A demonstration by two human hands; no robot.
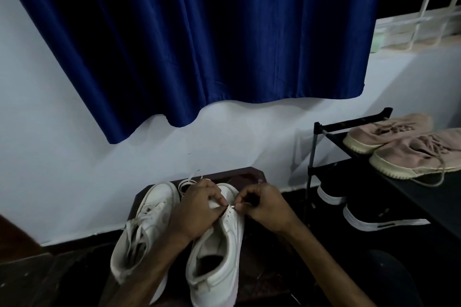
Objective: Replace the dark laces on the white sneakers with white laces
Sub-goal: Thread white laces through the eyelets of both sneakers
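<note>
both hands pinch a white lace at the unlaced white sneaker.

Two white sneakers sit side by side at six o'clock: one on the left, already laced in white, and one on the right, where two hands work, the left hand and the right hand. One loose white lace curls beyond them. At three o'clock one black shoe rack carries two pink shoes on top and two dark shoes with white soles below. One blue curtain hangs at twelve o'clock.
</note>
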